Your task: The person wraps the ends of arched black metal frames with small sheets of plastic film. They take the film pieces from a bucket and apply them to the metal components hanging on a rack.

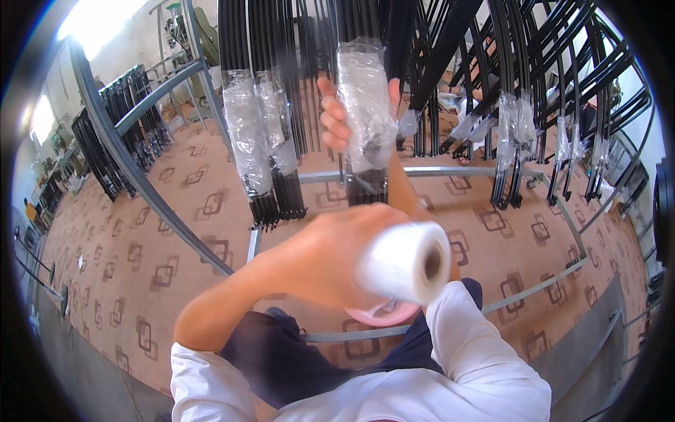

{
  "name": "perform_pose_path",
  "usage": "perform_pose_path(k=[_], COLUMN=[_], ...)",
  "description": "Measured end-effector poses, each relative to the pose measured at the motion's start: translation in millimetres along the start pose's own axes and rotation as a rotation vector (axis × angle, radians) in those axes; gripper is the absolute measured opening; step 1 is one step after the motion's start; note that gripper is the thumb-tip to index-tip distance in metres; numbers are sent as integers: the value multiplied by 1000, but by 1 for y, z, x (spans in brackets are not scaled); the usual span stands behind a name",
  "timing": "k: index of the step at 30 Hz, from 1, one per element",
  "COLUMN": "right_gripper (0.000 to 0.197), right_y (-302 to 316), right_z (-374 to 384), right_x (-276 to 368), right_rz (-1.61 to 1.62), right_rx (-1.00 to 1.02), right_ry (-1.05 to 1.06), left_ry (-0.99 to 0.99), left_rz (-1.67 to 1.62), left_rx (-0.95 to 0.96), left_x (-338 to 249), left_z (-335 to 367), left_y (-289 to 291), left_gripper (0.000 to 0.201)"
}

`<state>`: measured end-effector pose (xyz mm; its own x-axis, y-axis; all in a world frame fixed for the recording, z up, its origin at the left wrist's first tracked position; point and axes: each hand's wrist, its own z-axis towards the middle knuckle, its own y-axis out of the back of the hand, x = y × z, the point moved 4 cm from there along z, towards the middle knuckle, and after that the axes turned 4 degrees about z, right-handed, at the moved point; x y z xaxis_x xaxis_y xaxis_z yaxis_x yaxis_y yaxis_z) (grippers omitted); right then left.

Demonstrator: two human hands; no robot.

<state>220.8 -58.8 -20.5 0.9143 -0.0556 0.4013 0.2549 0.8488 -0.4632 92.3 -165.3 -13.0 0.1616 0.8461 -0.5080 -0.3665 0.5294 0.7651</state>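
My left hand (330, 257), blurred by motion, is closed around a white roll of clear stretch film (415, 261). The roll's hollow core faces to the right. Beyond it, my right hand (335, 121) grips a hanging bundle of long black strips (365, 88) from behind. Its fingers show on the bundle's left side and another fingertip on its right. Shiny clear film covers the bundle's middle, and the dark ends stick out below. My left forearm crosses in front of the lower end. Just left hang wrapped black bundles (246, 133), their tips bare.
More black strips, some wrapped in film (517, 130), hang at the right. A grey metal frame (151, 197) slants down on the left, and a floor-level rail (534, 288) runs ahead of me. Below the roll is a pink rounded object (383, 314), partly hidden. Patterned carpet (162, 232) covers the floor.
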Motion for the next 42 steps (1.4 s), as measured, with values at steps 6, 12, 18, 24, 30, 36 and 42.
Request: perform_pose_path(k=[6, 12, 18, 24, 30, 36, 42], right_gripper=[67, 43, 27, 27, 52, 55, 44], right_y=[-9, -2, -5, 16, 12, -4, -28], right_z=[4, 21, 40, 40, 47, 47, 28], right_x=[0, 32, 50, 79, 79, 67, 77], right_rz=[-149, -555, -950, -1494, -1687, -1625, -1687], right_rx=[-336, -550, -741, -746, -925, -1023, -804], right_ry=[15, -84, 6, 175, 79, 221, 285], left_ry=[5, 6, 61, 82, 188, 176, 232], left_rz=[4, 89, 26, -23, -154, -323, -334], left_rx=[-491, -399, -401, -451, -475, -554, -510], left_x=[25, 47, 53, 56, 67, 56, 61], left_z=[-8, -2, -6, -4, -8, -7, -21], left_y=[29, 15, 11, 8, 2, -5, -15], left_gripper=[69, 68, 66, 66, 69, 93, 69])
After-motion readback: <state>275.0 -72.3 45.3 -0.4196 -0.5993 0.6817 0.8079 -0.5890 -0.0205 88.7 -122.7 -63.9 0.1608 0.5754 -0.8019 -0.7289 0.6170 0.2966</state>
